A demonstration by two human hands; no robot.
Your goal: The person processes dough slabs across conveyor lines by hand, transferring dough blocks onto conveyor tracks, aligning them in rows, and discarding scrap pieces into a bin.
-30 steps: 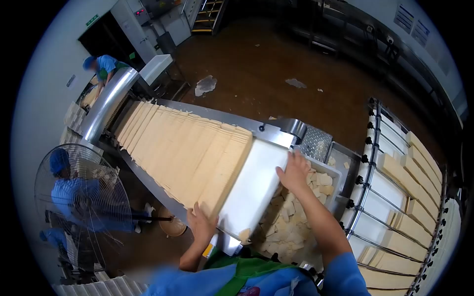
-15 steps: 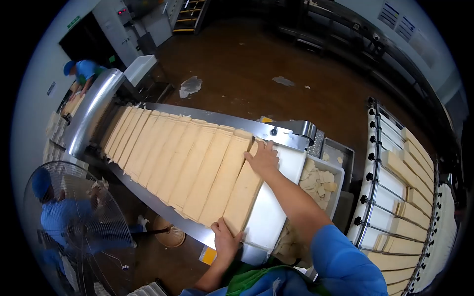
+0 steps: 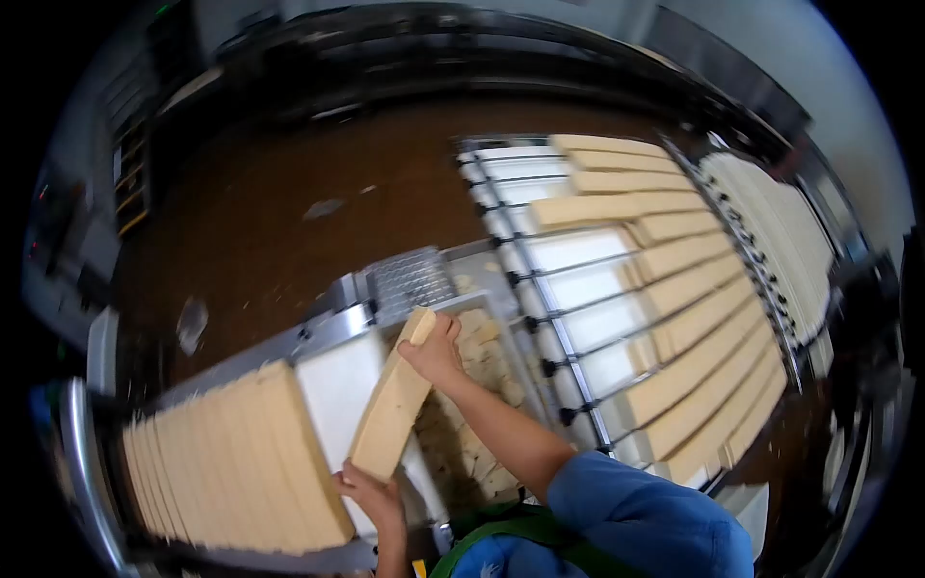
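Observation:
A long stack of pale beige sheets (image 3: 390,409) is raised at a slant between my two hands. My right hand (image 3: 436,349) is closed around its far end, the thumb on the near face. At the near end, my left hand (image 3: 374,493) grips the lower corner. Beneath and to the left of it shows the white belt (image 3: 332,371) of a conveyor. More beige stacks (image 3: 226,462) lie side by side further left on that conveyor. Below the held stack, to its right, broken beige scraps (image 3: 477,409) fill a bin.
A slatted conveyor (image 3: 583,265) with metal rods and black knobs stands to the right, carrying rows of beige stacks (image 3: 694,337). A textured metal plate (image 3: 409,279) sits by the belt's end. Brown floor (image 3: 251,222) lies beyond, with dark machinery along the wall.
My hands have lifted the end stack off the belt and carried it right, over the scrap bin's edge. My view has turned right, bringing the slatted conveyor nearer the middle.

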